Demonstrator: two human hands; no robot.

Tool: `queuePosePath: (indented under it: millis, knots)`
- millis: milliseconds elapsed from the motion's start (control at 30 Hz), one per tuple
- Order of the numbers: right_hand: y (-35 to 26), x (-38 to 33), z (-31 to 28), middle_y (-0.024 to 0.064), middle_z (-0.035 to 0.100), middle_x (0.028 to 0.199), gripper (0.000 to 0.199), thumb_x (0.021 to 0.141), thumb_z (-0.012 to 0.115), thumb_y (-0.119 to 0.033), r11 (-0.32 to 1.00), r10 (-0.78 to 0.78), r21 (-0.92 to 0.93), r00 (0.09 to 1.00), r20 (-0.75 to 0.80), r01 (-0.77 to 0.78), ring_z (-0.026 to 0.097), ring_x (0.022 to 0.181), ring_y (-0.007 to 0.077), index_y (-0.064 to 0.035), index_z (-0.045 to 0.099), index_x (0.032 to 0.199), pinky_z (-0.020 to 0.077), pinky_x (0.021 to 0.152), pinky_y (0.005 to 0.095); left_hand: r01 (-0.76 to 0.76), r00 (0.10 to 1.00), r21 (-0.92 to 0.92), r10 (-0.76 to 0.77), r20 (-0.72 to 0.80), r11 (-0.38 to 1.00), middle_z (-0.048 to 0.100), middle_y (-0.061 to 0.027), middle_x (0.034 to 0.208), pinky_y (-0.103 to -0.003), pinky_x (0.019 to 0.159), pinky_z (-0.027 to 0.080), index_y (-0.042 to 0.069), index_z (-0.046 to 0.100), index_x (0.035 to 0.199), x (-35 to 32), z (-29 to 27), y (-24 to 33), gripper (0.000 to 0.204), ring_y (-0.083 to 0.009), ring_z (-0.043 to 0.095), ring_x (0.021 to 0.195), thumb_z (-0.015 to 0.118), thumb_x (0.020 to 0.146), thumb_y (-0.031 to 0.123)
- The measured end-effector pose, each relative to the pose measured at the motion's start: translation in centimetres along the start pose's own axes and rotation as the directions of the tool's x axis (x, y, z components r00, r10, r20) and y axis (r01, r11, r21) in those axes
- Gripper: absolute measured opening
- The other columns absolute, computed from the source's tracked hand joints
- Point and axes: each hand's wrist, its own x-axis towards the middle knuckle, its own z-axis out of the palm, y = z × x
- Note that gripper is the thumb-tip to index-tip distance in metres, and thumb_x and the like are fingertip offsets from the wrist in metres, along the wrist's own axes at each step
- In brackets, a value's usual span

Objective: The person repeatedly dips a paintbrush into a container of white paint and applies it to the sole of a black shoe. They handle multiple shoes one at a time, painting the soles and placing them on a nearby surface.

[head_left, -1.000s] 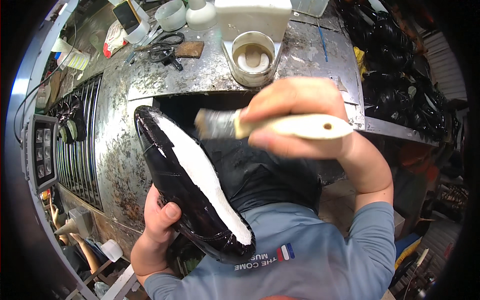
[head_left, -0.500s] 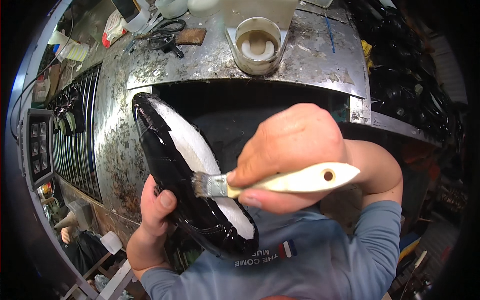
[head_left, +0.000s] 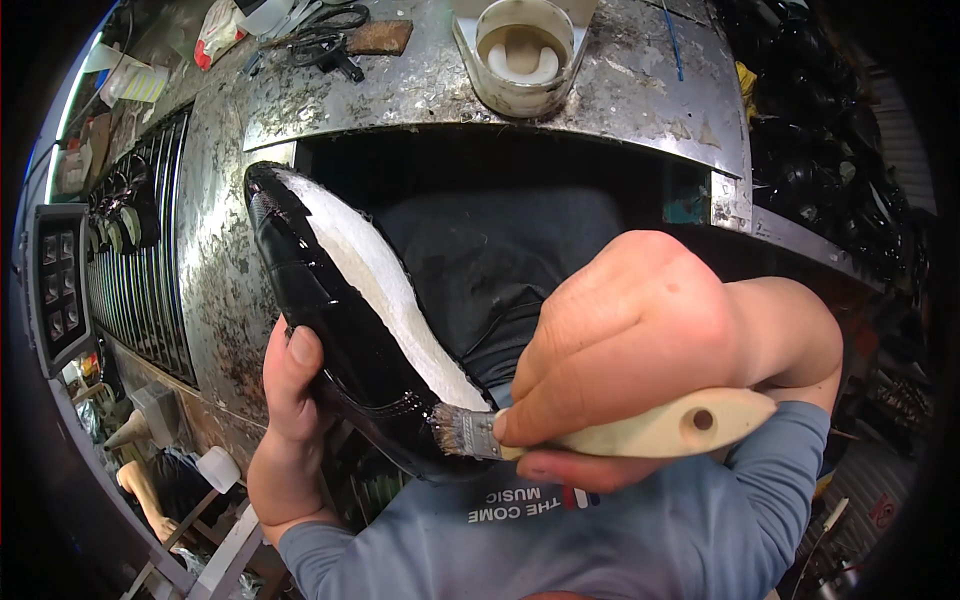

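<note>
My left hand (head_left: 294,385) grips a glossy black shoe upper (head_left: 325,320) from its left side, thumb on top and the other fingers hidden beneath. The shoe is tilted, its pale, whitish underside (head_left: 375,285) turned partly up, one end pointing to the far left. In my right hand (head_left: 625,345) is a flat paintbrush with a cream handle (head_left: 655,425) that has a hole near its end. Its bristles (head_left: 462,432) touch the shoe close to the near end of the pale strip, at the border with the black upper.
Beyond the shoe, a metal worktop (head_left: 640,95) carries a round pot (head_left: 522,60) of cloudy liquid, black-handled scissors (head_left: 320,35) and a brown block (head_left: 380,38). Glossy black items (head_left: 820,130) are piled at the right. A slatted rack (head_left: 140,270) stands left; another person's arm (head_left: 145,495) shows lower left.
The brush in my right hand has moved along the shoe from its middle toward its near end. My left hand and the shoe have shifted slightly left and away.
</note>
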Motion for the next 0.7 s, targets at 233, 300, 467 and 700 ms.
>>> queuePosePath:
  millis: [233,300,467,700]
  knots:
    - [-1.3,0.3,-1.1,0.0089,0.072,0.080,0.011,0.080,0.082,-0.005,1.000,-0.006,0.007,0.996,0.094,0.005,0.070,0.062,0.0200,0.0000,0.078,0.089,0.0559,0.052,0.0283,0.101,0.974,-0.595,0.043,0.223,0.797,0.049,-0.0232,0.152,-0.052,0.113,0.047,0.000,0.032,0.157,1.0,-2.0,-3.9,0.065,-0.0361,0.055,0.135,0.039,0.108,0.043]
    - [-1.3,0.6,-1.4,0.0095,0.071,0.080,0.011,0.080,0.081,-0.004,0.999,-0.032,0.005,0.994,0.109,0.032,0.069,0.062,0.0206,0.0009,0.077,0.089,0.0558,0.052,0.0285,0.120,0.982,-0.644,0.004,0.188,0.755,0.048,-0.0230,0.152,-0.052,0.114,0.046,0.002,0.031,0.158,1.4,-1.4,-4.7,0.065,-0.0367,0.055,0.135,0.036,0.109,0.045]
    - [-1.2,1.6,-1.9,0.0109,0.070,0.079,0.011,0.078,0.081,-0.001,0.996,-0.093,0.024,0.986,0.136,0.091,0.068,0.061,0.0213,0.0021,0.077,0.088,0.0553,0.052,0.0293,0.205,0.977,-0.733,-0.182,0.113,0.649,0.048,-0.0202,0.154,-0.055,0.113,0.046,0.008,0.035,0.158,1.8,1.0,-5.6,0.069,-0.0381,0.053,0.137,0.033,0.107,0.054]
    - [0.4,4.0,-0.4,0.0135,0.070,0.079,0.012,0.074,0.080,0.001,0.966,-0.183,0.176,0.982,-0.050,0.189,0.068,0.062,0.0244,0.0028,0.076,0.086,0.0541,0.053,0.0312,0.345,0.918,-0.781,-0.362,0.164,0.521,0.058,-0.0151,0.136,-0.047,0.098,0.049,0.006,0.045,0.149,1.9,4.3,-5.9,0.058,-0.0318,0.058,0.120,0.047,0.105,0.044]
